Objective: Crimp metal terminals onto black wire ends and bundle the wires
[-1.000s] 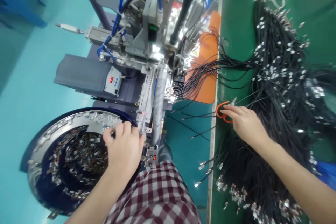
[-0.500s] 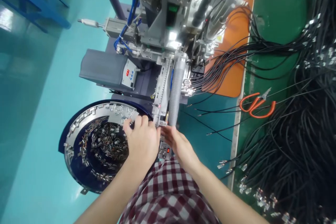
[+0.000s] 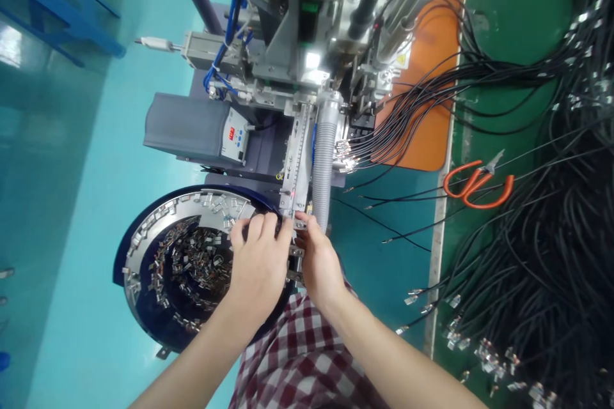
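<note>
My left hand [image 3: 260,262] is bent over the right rim of a round dark-blue feeder bowl [image 3: 119,262], back of the hand up. Its fingers are curled down where the bowl meets a narrow metal feed rail [image 3: 298,166], and what the tips press on is hidden. Opposite it, my right hand [image 3: 322,262] has its fingers drawn together at the rail's near end, under a small metal bracket. Whatever lies between those fingertips cannot be made out. Small shiny metal clips [image 3: 204,255] fill the bowl and line its rim track.
A ribbed grey hose [image 3: 325,172] runs beside the rail to the machine [image 3: 288,45]. Left of it is a grey control box [image 3: 192,128] with a red display. Black cables [image 3: 542,255] with metal ends cover the green table, near orange-handled cutters [image 3: 480,182].
My right hand has shifted up along the rail's end, its fingertips closer to the left hand's. The small red-lit switch box is now covered. The view has shifted slightly.
</note>
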`<state>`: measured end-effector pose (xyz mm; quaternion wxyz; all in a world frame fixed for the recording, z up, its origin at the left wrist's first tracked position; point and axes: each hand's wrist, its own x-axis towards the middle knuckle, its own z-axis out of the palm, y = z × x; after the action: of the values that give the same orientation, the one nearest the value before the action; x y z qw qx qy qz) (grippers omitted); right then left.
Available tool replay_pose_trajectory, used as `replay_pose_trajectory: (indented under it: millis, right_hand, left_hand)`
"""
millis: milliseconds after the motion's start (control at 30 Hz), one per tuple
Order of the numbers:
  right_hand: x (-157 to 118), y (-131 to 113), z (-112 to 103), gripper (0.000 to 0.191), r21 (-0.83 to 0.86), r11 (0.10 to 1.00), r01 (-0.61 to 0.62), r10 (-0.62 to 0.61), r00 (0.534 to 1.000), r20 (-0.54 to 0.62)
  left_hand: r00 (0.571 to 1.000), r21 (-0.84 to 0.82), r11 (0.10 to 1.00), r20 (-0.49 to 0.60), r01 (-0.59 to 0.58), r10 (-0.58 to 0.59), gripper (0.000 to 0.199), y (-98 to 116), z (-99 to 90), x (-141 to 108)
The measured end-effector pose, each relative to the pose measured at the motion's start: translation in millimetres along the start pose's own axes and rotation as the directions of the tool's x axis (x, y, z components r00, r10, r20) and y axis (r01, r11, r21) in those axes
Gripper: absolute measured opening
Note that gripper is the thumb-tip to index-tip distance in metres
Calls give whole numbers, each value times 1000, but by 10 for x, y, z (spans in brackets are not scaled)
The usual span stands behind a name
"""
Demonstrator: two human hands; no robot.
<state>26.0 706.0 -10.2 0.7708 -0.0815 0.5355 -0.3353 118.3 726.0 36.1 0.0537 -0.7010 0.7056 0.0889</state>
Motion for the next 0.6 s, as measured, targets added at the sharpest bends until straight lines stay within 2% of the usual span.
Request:
replay_pose_trajectory:
  millis: [133, 267, 467, 600]
  right_hand:
    - [32, 0, 41, 48, 63, 992, -105, 108, 994, -37]
    - [92, -37, 63, 55, 86, 983, -164, 164, 986, 4]
    - [120, -47, 73, 58, 142, 976, -167, 158, 985, 72]
    - [106, -28, 60, 55, 172, 968, -184, 172, 982, 79]
  left_hand:
    - [1000, 35, 999, 9, 9, -9, 37, 20, 24, 5]
    - [1000, 48, 999, 26, -7, 5, 39, 5, 29, 13]
    - [999, 56, 998, 40, -19, 17, 40, -1, 40, 17]
    - [999, 63, 998, 32, -16, 14, 39, 2, 37, 10]
